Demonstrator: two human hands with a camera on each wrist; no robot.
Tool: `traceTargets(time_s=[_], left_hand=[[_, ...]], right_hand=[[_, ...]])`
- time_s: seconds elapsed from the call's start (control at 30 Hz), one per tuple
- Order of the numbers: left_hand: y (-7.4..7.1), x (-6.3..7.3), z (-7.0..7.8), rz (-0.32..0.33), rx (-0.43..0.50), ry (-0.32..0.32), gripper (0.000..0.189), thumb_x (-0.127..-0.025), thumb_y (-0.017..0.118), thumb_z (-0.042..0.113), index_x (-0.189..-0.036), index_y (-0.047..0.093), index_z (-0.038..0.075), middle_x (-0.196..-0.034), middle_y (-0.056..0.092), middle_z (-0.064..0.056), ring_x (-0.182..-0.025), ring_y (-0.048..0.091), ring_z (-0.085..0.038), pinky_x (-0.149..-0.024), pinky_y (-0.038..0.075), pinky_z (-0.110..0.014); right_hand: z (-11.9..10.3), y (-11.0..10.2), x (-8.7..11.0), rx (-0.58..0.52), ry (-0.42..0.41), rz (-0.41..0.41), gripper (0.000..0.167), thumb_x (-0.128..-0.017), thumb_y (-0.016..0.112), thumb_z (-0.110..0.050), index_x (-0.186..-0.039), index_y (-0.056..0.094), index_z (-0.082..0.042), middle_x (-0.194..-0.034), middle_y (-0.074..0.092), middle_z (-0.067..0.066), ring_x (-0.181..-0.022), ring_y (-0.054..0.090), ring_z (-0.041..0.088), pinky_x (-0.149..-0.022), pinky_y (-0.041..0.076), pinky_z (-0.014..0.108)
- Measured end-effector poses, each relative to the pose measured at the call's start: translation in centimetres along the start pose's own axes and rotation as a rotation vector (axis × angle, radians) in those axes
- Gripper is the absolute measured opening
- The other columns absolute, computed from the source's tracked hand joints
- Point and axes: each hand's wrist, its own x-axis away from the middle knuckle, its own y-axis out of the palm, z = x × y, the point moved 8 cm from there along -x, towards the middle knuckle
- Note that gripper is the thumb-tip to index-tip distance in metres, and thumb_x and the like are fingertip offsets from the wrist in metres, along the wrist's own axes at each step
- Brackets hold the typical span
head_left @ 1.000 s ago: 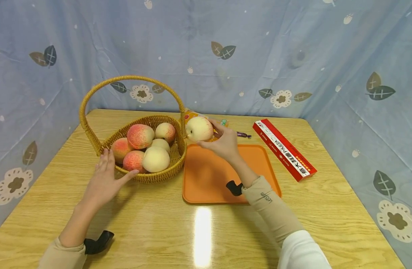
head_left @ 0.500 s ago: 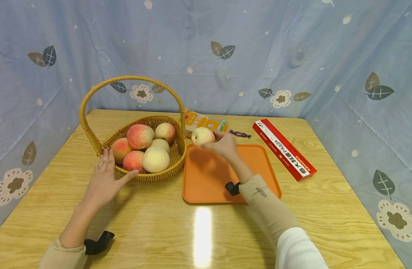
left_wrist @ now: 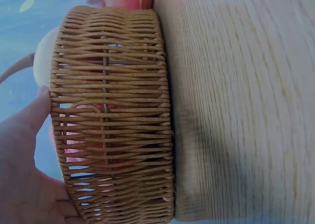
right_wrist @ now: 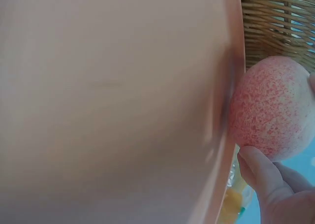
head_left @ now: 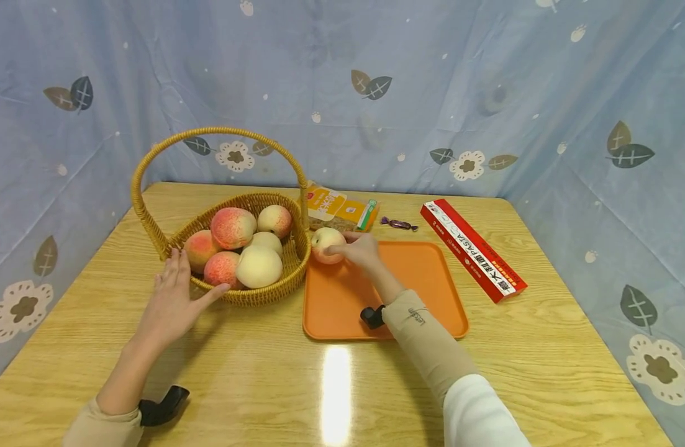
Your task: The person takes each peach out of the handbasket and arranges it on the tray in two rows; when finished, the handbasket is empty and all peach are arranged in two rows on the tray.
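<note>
My right hand (head_left: 360, 251) grips a pale peach (head_left: 326, 246) with a pink blush, at the far left corner of the orange tray (head_left: 412, 273) and close against the basket. In the right wrist view, the peach's speckled pink side (right_wrist: 268, 106) is at the tray rim, the fingers (right_wrist: 263, 172) on it; whether it bears on the tray is unclear. My left hand (head_left: 171, 304) rests on the near left rim of the wicker basket (head_left: 289, 282), fingers extended and thumb spread. In the left wrist view, the thumb (left_wrist: 37, 108) touches the basket's rim.
Several peaches (head_left: 233, 227) fill the basket, whose tall handle (head_left: 225, 130) arches above. Behind the tray lie an orange food packet (head_left: 342, 208) and a purple-wrapped candy (head_left: 399, 224). A red pasta box (head_left: 473, 248) lies at right. A patterned blue curtain (head_left: 403, 93) surrounds the table.
My right hand has lowered the peach from beside the basket's handle to the tray's far left corner, uncovering the packet and candy behind. The left hand has stayed on the basket's rim.
</note>
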Motion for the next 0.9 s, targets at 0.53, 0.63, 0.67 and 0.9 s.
traceTargets(time_s=[0.53,0.63,0.67,0.9], left_hand=[[0.0,0.0,0.1,0.001,0.006,0.005,0.105,-0.095,0.048,0.061,-0.15,-0.011,-0.008,-0.154,-0.015,-0.031,-0.142,-0.009,-0.048,-0.112,-0.001,-0.065],[0.0,0.0,0.1,0.001,0.004,0.003,0.105,-0.095,0.047,0.061,-0.15,-0.01,-0.008,-0.154,-0.015,-0.031,-0.142,-0.01,-0.048,-0.112,-0.002,-0.064],[0.0,0.0,0.2,0.001,0.004,0.003,0.105,-0.095,0.047,0.061,-0.15,-0.01,-0.008,-0.154,-0.015,-0.031,-0.142,-0.01,-0.048,-0.112,-0.002,-0.064],[-0.1,0.1,0.2,0.007,0.003,0.0,0.106,-0.094,0.048,0.061,-0.149,-0.007,-0.011,-0.154,-0.013,-0.033,-0.142,-0.008,-0.049,-0.112,-0.001,-0.064]], right_hand=[[0.0,1.1,-0.4,0.046,-0.011,0.023,0.06,-0.071,0.086,-0.023,-0.125,0.067,-0.005,-0.123,0.065,0.013,-0.114,0.057,0.03,-0.091,0.051,0.039],[-0.5,1.2,-0.4,0.105,-0.049,0.012,0.06,-0.072,0.086,-0.023,-0.126,0.066,-0.005,-0.122,0.065,0.013,-0.113,0.058,0.03,-0.092,0.051,0.04],[-0.7,1.3,-0.4,0.134,-0.066,0.006,0.061,-0.073,0.085,-0.024,-0.127,0.065,-0.004,-0.122,0.065,0.013,-0.113,0.058,0.03,-0.092,0.051,0.04],[-1.6,1.8,-0.6,0.237,-0.165,-0.016,0.066,-0.074,0.085,-0.025,-0.131,0.061,-0.003,-0.122,0.066,0.014,-0.113,0.06,0.03,-0.091,0.052,0.04]])
